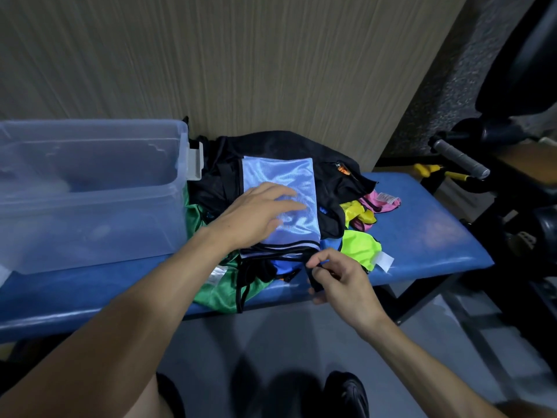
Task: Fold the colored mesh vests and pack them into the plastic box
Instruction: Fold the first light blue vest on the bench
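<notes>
1. Light blue vest (283,188) lies folded flat on top of the vest pile, middle of the blue padded table (422,233); long axis runs away from the person toward the wall, near short edge black-trimmed and facing the person
2. Plastic box (90,191), clear, sits on the table just left of the pile, open top up; contents too blurry to tell
3. Left hand (256,215) lies palm down on the light blue vest, fingers spread apart and flat, pressing its left-centre, not pinching anything
4. Right hand (340,279) is at the near right corner of the folded vest, grip closed: thumb and fingers pinched together on a black strap (315,283) of trim that hangs off the table's front edge
5. Under the blue one: black vest (286,146) spread toward the wall, green vest (220,291) draped over the near table edge, neon yellow vest (361,248) with a white tag to the right, pink vest (382,203) further right behind it
6. Pile touches the box's right wall
7. Black gym equipment (512,146) stands right of the table
</notes>
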A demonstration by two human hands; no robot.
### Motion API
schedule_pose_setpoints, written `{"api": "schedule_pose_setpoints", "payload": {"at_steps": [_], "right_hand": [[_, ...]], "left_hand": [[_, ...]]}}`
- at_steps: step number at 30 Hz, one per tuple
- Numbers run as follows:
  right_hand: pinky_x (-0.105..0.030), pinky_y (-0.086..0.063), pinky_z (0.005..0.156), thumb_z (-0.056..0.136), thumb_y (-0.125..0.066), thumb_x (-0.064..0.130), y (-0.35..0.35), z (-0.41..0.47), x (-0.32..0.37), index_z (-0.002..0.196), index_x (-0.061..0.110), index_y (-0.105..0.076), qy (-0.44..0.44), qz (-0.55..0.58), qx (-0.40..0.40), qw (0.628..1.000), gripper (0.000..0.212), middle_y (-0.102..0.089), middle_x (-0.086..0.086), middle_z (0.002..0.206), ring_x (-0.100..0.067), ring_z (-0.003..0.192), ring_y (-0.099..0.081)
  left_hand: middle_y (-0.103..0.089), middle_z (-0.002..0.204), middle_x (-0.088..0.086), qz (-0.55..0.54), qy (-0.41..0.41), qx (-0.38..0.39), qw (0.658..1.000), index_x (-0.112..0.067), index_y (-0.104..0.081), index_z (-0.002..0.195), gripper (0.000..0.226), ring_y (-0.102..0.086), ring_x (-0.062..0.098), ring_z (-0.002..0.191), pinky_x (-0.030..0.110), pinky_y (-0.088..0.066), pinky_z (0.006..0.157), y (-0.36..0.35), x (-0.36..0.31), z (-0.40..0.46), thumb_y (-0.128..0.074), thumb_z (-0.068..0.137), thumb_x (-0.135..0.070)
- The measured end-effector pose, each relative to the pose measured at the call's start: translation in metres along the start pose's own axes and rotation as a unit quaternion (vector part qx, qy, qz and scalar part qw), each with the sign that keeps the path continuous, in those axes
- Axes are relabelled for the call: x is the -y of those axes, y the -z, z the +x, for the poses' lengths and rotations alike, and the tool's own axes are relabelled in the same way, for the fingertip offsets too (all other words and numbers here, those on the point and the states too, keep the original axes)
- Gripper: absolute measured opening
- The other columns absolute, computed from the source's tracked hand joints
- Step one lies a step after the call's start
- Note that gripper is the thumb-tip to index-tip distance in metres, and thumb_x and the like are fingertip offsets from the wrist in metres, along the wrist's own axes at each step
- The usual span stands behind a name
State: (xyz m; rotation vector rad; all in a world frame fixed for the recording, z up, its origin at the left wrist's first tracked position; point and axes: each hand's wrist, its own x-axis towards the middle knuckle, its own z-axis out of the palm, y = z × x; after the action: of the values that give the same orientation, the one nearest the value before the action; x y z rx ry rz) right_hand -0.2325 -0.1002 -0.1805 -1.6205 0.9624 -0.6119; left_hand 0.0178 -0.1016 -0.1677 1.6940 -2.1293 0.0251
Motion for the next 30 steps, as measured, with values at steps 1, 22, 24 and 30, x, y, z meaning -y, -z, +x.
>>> {"api": "schedule_pose_setpoints", "payload": {"at_steps": [1, 22, 24, 30], "right_hand": [[-0.032, -0.058, 0.059, 0.097, -0.051, -0.003, 0.0, 0.0, 0.0, 0.094, 0.009, -0.064, -0.001, 0.001, 0.0, 1.0, 0.018, -0.063, -0.014, 0.078, -0.017, 0.063, -0.064], [-0.032, -0.061, 0.078, 0.09, -0.071, 0.002, 0.017, 0.022, 0.013, 0.097, 0.022, -0.072, 0.136, -0.166, 0.018, 0.977, 0.022, -0.077, 0.005, 0.081, -0.009, 0.076, -0.075], [-0.033, -0.061, 0.067, 0.094, -0.069, 0.007, 0.019, 0.034, 0.021, 0.092, 0.018, -0.07, 0.134, -0.193, 0.001, 0.972, 0.011, -0.075, 0.004, 0.072, -0.011, 0.061, -0.072], [-0.035, -0.051, 0.06, 0.093, -0.072, 0.028, 0.017, 0.083, 0.024, 0.077, 0.025, -0.064, 0.054, -0.307, 0.001, 0.95, 0.018, -0.068, 0.002, 0.061, -0.014, 0.059, -0.063]], "left_hand": [[-0.053, 0.14, -0.012, -0.033, -0.009, -0.009, 0.999, -0.035, -0.06, 0.137, 0.045, -0.047, 0.016, 0.13, 0.043, -0.042, 0.108, 0.003, -0.008, 0.0, -0.062, 0.097, -0.013], [-0.02, 0.167, -0.004, 0.087, -0.062, 0.151, 0.983, -0.037, -0.029, 0.158, 0.056, -0.006, 0.019, 0.153, 0.045, 0.003, 0.127, -0.023, -0.021, -0.027, -0.034, 0.106, -0.057], [-0.018, 0.167, -0.005, 0.081, -0.059, 0.158, 0.982, -0.032, -0.038, 0.155, 0.056, -0.005, 0.018, 0.153, 0.047, 0.002, 0.127, -0.022, -0.022, -0.026, -0.034, 0.105, -0.058], [-0.018, 0.168, -0.006, 0.012, -0.014, 0.192, 0.981, -0.029, -0.046, 0.151, 0.051, 0.001, 0.007, 0.155, 0.036, 0.008, 0.127, -0.015, -0.023, -0.025, -0.033, 0.107, -0.052]]}}
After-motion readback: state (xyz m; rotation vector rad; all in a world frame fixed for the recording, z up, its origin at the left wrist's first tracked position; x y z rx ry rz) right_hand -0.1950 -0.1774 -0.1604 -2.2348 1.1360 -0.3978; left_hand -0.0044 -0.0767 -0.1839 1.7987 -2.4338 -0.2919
